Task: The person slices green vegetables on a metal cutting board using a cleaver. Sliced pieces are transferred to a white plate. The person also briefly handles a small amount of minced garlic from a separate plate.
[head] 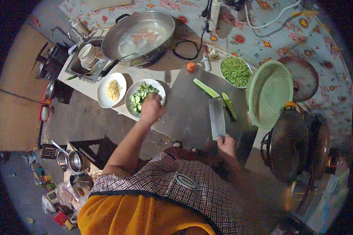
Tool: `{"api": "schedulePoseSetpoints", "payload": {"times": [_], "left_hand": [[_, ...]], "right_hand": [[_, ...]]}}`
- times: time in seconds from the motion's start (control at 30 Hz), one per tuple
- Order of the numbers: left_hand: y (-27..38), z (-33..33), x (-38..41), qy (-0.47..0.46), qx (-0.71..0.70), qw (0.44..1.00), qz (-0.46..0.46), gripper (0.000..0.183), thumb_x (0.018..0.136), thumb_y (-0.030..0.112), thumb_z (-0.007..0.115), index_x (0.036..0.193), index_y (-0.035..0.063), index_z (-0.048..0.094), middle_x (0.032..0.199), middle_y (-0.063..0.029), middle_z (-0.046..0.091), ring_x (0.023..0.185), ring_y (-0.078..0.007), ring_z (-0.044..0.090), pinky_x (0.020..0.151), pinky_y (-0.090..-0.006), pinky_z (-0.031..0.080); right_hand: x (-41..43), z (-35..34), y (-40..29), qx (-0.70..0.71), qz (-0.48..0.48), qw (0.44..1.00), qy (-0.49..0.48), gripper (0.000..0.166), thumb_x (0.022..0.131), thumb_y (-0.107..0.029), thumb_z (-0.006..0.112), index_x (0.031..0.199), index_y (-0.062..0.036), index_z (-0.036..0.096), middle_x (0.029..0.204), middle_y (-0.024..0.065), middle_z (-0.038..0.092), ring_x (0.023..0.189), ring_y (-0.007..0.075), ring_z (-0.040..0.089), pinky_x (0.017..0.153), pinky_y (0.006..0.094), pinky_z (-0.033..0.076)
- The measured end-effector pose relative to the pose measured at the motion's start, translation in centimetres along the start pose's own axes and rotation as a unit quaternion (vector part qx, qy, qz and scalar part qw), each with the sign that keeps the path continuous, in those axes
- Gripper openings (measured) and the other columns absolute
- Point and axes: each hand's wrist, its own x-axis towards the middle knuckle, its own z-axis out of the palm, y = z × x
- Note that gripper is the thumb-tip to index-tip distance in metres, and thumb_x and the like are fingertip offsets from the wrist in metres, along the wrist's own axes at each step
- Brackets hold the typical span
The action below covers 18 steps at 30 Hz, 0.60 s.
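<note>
My left hand [151, 107] is over a white plate [162, 88] of sliced cucumber [137, 99]. Its fingers are blurred and point into the slices, so whether they hold any is hidden. On the right, my right hand [227, 146] grips the handle of a cleaver [217, 117], its broad blade flat against or just above a dark cutting board [185, 108]. Beyond the blade tip lie a long peeled cucumber piece [206, 87] and a shorter cucumber piece [229, 105]. A carrot stub [191, 67] stands at the board's far edge.
Left of the cucumber plate is a plate of chopped garlic [113, 90]. A large wok of liquid [144, 35] and a sink with bowls [86, 55] stand behind. Chopped green beans [236, 72], a green colander [270, 94] and a dark lidded pot [289, 144] are to the right.
</note>
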Motion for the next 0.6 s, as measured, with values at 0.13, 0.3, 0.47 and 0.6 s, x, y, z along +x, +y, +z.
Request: {"api": "schedulePoseSetpoints", "payload": {"times": [0.13, 0.3, 0.47, 0.6], "left_hand": [[-0.1, 1.3, 2.7, 0.005, 0.087, 0.994, 0.060, 0.030, 0.065, 0.012, 0.060, 0.094, 0.0034, 0.060, 0.093, -0.0145, 0.054, 0.091, -0.0308, 0.052, 0.076, -0.0395, 0.046], [8.1, 8.8, 7.3, -0.038, 0.025, 0.961, 0.274, 0.036, 0.072, 0.012, 0.056, 0.107, 0.0034, 0.055, 0.112, -0.0129, 0.051, 0.105, -0.0291, 0.048, 0.089, -0.0406, 0.039], [10.7, 13.0, 9.5, -0.151, 0.138, 0.918, 0.340, 0.034, 0.075, 0.012, 0.052, 0.108, 0.0049, 0.052, 0.117, -0.0132, 0.047, 0.110, -0.0283, 0.045, 0.090, -0.0403, 0.038], [10.8, 12.4, 7.4, -0.187, 0.068, 0.925, 0.324, 0.033, 0.073, 0.010, 0.053, 0.106, 0.0052, 0.053, 0.113, -0.0124, 0.050, 0.109, -0.0295, 0.047, 0.088, -0.0395, 0.040]], "right_hand": [[-1.3, -0.1, 0.5, 0.097, 0.037, 0.995, -0.013, 0.031, 0.078, -0.028, 0.058, 0.077, 0.0024, 0.053, 0.071, 0.0235, 0.057, 0.068, 0.0406, 0.057, 0.060, 0.0433, 0.044], [-2.6, -4.3, -3.0, 0.077, 0.161, 0.983, -0.034, 0.030, 0.082, -0.026, 0.055, 0.087, 0.0032, 0.055, 0.078, 0.0221, 0.060, 0.072, 0.0371, 0.059, 0.062, 0.0436, 0.045], [-3.8, -6.0, -2.2, -0.005, 0.176, 0.983, -0.044, 0.028, 0.082, -0.024, 0.055, 0.086, 0.0038, 0.056, 0.082, 0.0212, 0.061, 0.076, 0.0356, 0.060, 0.063, 0.0428, 0.046], [-5.2, -6.1, -0.8, -0.006, 0.178, 0.984, -0.003, 0.029, 0.083, -0.024, 0.054, 0.087, 0.0044, 0.056, 0.081, 0.0203, 0.061, 0.076, 0.0350, 0.060, 0.066, 0.0425, 0.046]]}}
